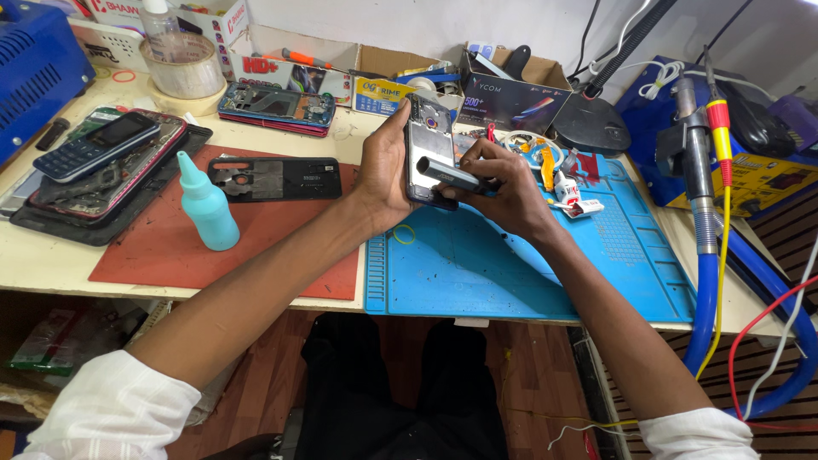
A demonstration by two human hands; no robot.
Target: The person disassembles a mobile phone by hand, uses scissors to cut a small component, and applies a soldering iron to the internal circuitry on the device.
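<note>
I see my left hand (385, 170) grasping an opened phone (429, 149) upright above the blue mat (511, 264). My right hand (503, 183) grips a dark tool (452, 175), held against the phone. A teal bottle (204, 204) stands well left.

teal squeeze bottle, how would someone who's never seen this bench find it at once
Start at the red mat on the left of the workbench. The teal squeeze bottle stands upright on it, just left of a black phone back cover. It is the only pale teal, cone-tipped container there; everything near it lies flat.
</note>
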